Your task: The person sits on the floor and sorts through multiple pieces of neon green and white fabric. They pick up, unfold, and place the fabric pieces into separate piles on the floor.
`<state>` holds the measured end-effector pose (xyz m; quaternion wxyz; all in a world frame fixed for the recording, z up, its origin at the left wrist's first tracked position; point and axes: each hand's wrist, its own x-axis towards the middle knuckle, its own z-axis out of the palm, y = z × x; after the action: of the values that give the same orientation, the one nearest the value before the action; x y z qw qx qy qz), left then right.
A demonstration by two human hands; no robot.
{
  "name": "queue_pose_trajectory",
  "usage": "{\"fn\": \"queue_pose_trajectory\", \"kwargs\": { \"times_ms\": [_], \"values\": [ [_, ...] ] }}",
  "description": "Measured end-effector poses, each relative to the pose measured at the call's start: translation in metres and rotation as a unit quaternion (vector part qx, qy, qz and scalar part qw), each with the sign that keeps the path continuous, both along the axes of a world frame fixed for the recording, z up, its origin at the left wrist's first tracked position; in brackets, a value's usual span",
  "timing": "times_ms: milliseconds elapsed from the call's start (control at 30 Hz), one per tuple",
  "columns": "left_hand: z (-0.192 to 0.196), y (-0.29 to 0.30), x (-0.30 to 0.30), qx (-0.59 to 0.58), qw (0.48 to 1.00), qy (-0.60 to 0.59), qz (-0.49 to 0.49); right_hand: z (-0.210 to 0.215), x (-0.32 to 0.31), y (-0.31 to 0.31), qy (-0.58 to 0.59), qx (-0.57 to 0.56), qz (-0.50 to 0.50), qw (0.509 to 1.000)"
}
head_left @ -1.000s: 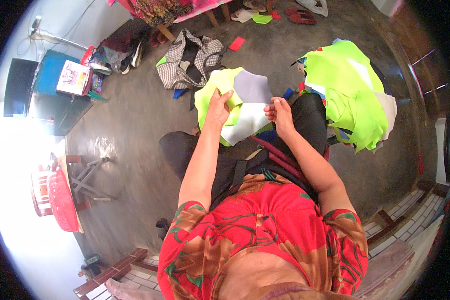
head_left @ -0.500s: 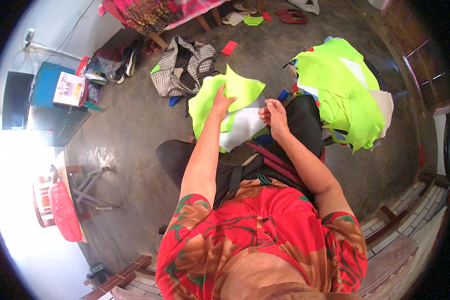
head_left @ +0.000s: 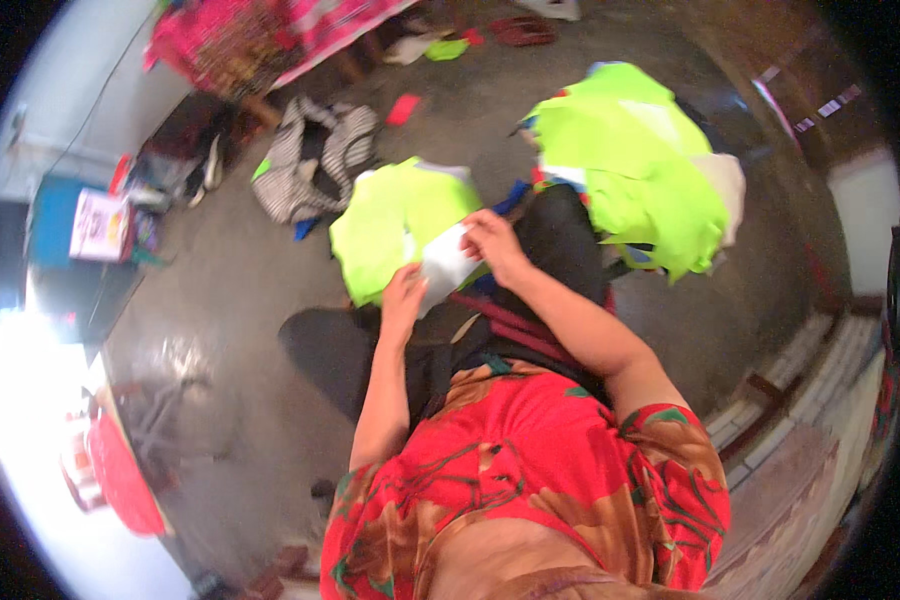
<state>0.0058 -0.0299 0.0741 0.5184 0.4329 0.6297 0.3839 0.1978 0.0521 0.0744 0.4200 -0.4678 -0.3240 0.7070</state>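
Note:
A white piece of fabric (head_left: 448, 257) spans the space between my hands, over my lap. My left hand (head_left: 403, 297) has its fingers closed on the lower left edge of this piece. At the upper right end, my right hand (head_left: 495, 245) pinches it with bent fingers. Just beyond lies a pile of neon yellow-green fabric (head_left: 395, 215), with a pale edge showing at its far side. To the right of my knee is a larger heap of yellow-green fabric pieces (head_left: 635, 170), with white, beige and blue bits among them. The picture is slightly blurred.
A checked cloth bag (head_left: 298, 185) sits on the floor at the far left of the pile. A red scrap (head_left: 403, 109) and blue scraps (head_left: 513, 197) lie nearby. Leftward are a blue cabinet (head_left: 60, 220) with a box on it and a red plastic object (head_left: 122, 475).
My left hand has drawn back toward me from the yellow-green fabric to the white piece. My right hand has come in to the white piece. The whole view has shifted a little.

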Motion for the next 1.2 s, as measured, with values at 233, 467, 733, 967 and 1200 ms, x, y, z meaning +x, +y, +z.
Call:
{"fn": "queue_pose_trajectory", "kwargs": {
  "times_ms": [233, 467, 733, 967, 1200],
  "values": [
    [-0.010, -0.028, 0.003, -0.048, 0.995, -0.090, -0.020, 0.016, -0.002, -0.012, -0.022, 0.106, 0.044, 0.993],
    [-0.009, -0.024, 0.003, -0.076, 0.996, -0.047, 0.002, 0.095, 0.038, -0.029, -0.012, 0.237, -0.017, 0.971],
    [-0.015, -0.027, 0.002, -0.044, 0.997, -0.053, -0.027, 0.135, 0.180, -0.044, -0.517, 0.368, -0.333, 0.697],
    [-0.017, -0.026, 0.002, -0.044, 0.997, -0.045, -0.037, 0.089, 0.218, -0.068, -0.656, 0.284, -0.280, 0.641],
    [-0.018, -0.029, 0.001, -0.047, 0.998, -0.034, -0.039, 0.077, 0.213, -0.059, -0.711, 0.303, -0.280, 0.570]
  ]
}}
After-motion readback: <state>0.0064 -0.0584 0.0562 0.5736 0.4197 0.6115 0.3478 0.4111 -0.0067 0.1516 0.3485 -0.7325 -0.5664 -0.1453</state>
